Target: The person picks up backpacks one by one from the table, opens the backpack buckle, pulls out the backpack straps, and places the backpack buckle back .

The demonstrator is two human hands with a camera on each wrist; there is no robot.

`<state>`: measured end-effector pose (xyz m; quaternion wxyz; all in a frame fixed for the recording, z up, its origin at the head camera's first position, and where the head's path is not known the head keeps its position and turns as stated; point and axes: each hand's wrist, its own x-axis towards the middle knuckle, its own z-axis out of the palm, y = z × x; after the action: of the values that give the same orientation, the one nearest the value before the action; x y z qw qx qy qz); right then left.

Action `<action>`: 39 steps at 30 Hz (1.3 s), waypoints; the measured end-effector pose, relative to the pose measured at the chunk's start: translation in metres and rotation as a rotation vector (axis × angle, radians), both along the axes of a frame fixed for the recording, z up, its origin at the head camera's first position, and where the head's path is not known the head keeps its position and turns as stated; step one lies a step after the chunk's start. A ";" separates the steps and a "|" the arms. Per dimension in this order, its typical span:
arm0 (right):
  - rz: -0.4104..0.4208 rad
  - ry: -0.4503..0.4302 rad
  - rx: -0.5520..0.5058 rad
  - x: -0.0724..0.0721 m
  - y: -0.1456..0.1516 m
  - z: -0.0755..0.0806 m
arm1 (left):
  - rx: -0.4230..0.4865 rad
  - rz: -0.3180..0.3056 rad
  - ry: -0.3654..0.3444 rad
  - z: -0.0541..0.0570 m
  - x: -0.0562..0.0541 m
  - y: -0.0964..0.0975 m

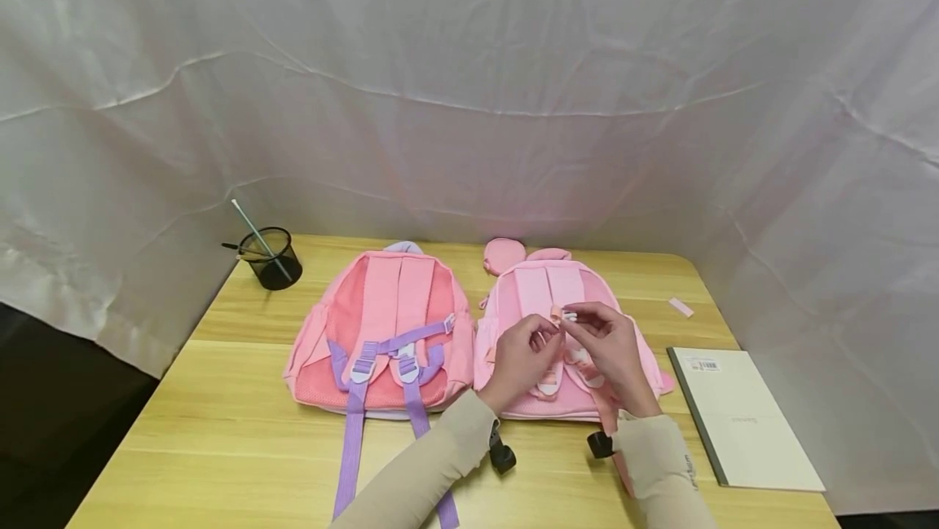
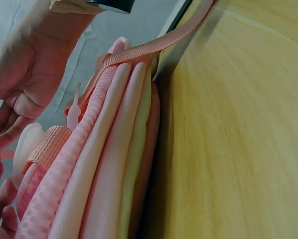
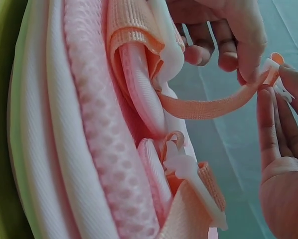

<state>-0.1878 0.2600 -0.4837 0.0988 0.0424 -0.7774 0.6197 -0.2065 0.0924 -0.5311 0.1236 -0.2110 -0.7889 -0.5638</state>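
Note:
The pink backpack (image 1: 506,309) on the right lies with its straps facing up, under both hands. From it runs an orange strap (image 3: 209,108), lifted clear of the bag, with a small white buckle (image 3: 283,92) at its end. My right hand (image 1: 610,346) pinches the buckle end between thumb and fingers. My left hand (image 1: 522,358) pinches the strap beside the buckle, its fingertips close to the right hand's. Another white buckle (image 3: 189,174) and a white strap adjuster (image 2: 27,142) sit on the bag. The threading inside the pinched buckle is partly hidden by fingers.
A second pink backpack (image 1: 319,333) with purple straps (image 1: 352,447) lies to the left. Behind it at the left stands a black mesh pen cup (image 1: 277,272). A white notebook (image 1: 748,423) and a small pink strip (image 1: 681,306) lie at the right of the wooden table (image 1: 220,431).

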 end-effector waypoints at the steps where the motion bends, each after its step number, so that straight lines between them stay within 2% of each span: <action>1: -0.002 0.000 0.000 0.000 0.000 0.000 | 0.004 0.005 0.008 0.000 0.000 0.000; 6: 0.002 0.007 0.019 0.001 -0.001 0.002 | 0.026 0.003 -0.002 0.001 0.001 -0.001; 17: -0.026 -0.031 0.021 -0.001 -0.003 0.004 | -0.009 -0.021 -0.035 0.000 0.000 -0.001; 24: -0.010 -0.032 0.005 -0.002 -0.002 0.004 | -0.004 -0.036 -0.051 0.001 0.001 -0.001; 29: -0.006 -0.039 -0.001 -0.001 0.000 0.000 | -0.046 -0.044 -0.026 -0.001 0.002 -0.001; 36: -0.053 -0.011 -0.094 -0.001 -0.005 0.001 | -0.073 -0.058 0.071 -0.003 0.003 -0.002; 39: -0.065 -0.005 -0.126 -0.002 -0.005 0.001 | -0.096 -0.062 0.091 -0.003 0.004 -0.002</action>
<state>-0.1897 0.2554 -0.4823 0.1196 0.0095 -0.7381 0.6639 -0.2024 0.0908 -0.5340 0.1314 -0.2663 -0.8017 -0.5188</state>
